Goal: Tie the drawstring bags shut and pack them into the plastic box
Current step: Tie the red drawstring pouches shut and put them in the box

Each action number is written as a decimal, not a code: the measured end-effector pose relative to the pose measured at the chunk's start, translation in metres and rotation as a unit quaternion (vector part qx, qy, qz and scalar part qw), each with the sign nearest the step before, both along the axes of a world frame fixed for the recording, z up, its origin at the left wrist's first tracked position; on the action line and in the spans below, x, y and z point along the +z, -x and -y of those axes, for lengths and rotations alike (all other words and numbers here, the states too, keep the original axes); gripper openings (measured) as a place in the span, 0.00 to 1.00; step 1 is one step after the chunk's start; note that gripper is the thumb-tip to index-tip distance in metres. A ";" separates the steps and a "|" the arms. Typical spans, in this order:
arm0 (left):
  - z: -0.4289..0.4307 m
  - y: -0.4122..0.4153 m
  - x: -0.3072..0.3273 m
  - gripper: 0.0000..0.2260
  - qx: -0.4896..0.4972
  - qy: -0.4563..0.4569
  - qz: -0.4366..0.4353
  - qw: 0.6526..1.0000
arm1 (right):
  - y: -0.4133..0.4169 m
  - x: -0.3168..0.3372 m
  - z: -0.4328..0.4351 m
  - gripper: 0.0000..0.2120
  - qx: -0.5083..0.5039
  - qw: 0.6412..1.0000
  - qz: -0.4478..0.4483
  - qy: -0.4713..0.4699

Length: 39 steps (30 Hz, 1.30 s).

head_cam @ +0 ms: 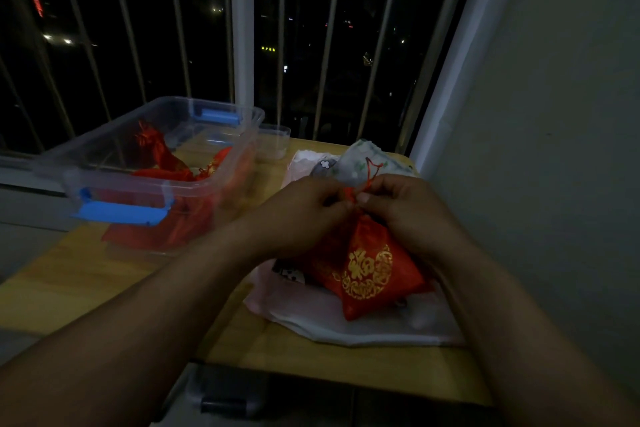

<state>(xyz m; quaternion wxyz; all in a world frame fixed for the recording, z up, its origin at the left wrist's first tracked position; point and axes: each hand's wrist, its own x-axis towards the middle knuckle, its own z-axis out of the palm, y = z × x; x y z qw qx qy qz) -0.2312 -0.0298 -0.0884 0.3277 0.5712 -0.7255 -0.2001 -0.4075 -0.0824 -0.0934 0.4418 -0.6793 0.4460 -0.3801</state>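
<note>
Pinching the red cord (350, 196) at the neck of the red bag (367, 270), the left hand (301, 210) and right hand (405, 206) meet fingertip to fingertip. Each grip is narrow and closed on the cord. The bag stands on pale cloths (346, 326) at the right side of the bench (86, 274). A clear box (117, 211) to the left holds more red bags (162, 152).
</note>
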 end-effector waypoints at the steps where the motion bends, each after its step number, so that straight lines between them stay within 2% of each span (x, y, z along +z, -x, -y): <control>1: 0.000 0.001 -0.001 0.12 0.009 -0.015 -0.023 1.000 | 0.000 0.000 0.000 0.10 0.006 1.000 -0.008 0.003; 3: 0.001 0.002 -0.002 0.11 0.020 -0.016 -0.027 0.999 | 0.002 0.002 -0.002 0.12 0.018 1.000 -0.016 0.003; 6: 0.002 0.002 -0.004 0.06 0.024 0.011 -0.008 1.000 | 0.005 0.004 -0.004 0.09 0.027 0.999 -0.021 0.016; 9: 0.003 0.003 -0.003 0.06 0.019 0.024 -0.005 1.000 | 0.006 0.004 -0.005 0.06 0.025 0.999 -0.027 0.022; 14: 0.002 0.002 -0.001 0.11 -0.008 -0.023 -0.065 0.998 | 0.009 0.003 -0.002 0.04 0.016 0.996 -0.065 0.061; 19: 0.002 -0.002 -0.002 0.05 -0.016 -0.004 -0.085 0.996 | 0.011 0.005 -0.002 0.05 0.046 0.996 -0.050 0.053; 28: 0.002 -0.002 -0.006 0.04 -0.038 0.037 -0.059 0.997 | 0.022 0.007 0.002 0.05 0.094 0.993 -0.045 0.062; 32: 0.008 -0.001 -0.011 0.02 -0.037 0.047 -0.037 0.998 | 0.018 0.008 -0.003 0.06 0.068 0.990 -0.062 0.103; 39: 0.011 -0.001 -0.020 0.06 -0.014 0.069 0.005 0.998 | 0.008 0.003 -0.009 0.06 0.020 0.977 -0.107 0.186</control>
